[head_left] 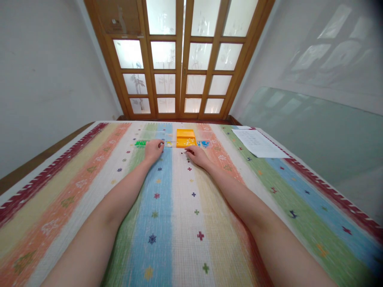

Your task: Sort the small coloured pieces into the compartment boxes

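Observation:
My left hand (153,150) rests at the far part of the table with its fingers curled in a pinch. What it holds, if anything, is too small to name. Beside it lie small green pieces (140,144) in a clear container, and a few yellow pieces (169,144) show between the hands. Just in front of an open orange-yellow box (185,132) is my right hand (196,154), thumb and fingers bent together, with nothing I can make out between them. White bits (190,142) are scattered in the box's near half. Blue pieces (204,144) sit to its right.
A striped, patterned cloth (158,227) covers the table. White printed paper (257,142) lies toward the right back. Beyond the table stand wooden glazed doors (179,71), with a greenish glass panel (311,135) leaning along the right wall.

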`<state>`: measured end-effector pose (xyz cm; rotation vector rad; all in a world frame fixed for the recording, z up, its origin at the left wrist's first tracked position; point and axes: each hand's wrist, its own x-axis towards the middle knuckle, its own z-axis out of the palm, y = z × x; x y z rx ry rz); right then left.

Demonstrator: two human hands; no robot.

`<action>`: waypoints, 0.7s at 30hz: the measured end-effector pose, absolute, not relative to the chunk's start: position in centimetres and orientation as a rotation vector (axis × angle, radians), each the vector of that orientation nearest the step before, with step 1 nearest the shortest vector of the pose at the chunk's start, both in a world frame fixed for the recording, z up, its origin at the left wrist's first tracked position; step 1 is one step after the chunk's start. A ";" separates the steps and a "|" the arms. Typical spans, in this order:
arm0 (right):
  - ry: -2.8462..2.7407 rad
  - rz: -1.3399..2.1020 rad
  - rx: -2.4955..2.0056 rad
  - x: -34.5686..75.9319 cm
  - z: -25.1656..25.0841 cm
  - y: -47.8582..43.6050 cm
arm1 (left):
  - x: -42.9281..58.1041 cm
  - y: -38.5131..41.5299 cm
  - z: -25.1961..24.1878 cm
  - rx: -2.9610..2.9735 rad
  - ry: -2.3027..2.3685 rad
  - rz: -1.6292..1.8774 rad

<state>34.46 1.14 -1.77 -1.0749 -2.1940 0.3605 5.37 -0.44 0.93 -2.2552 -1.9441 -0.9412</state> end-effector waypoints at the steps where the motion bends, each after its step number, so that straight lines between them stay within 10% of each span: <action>1: -2.196 0.361 -1.078 34.5 -1.6 1.0 | 4.9 -0.3 1.0 -2.196 -1.982 -0.958; 21: -2.077 0.338 -1.151 34.5 -1.5 1.0 | 7.8 -1.1 1.3 -2.479 -1.716 -0.848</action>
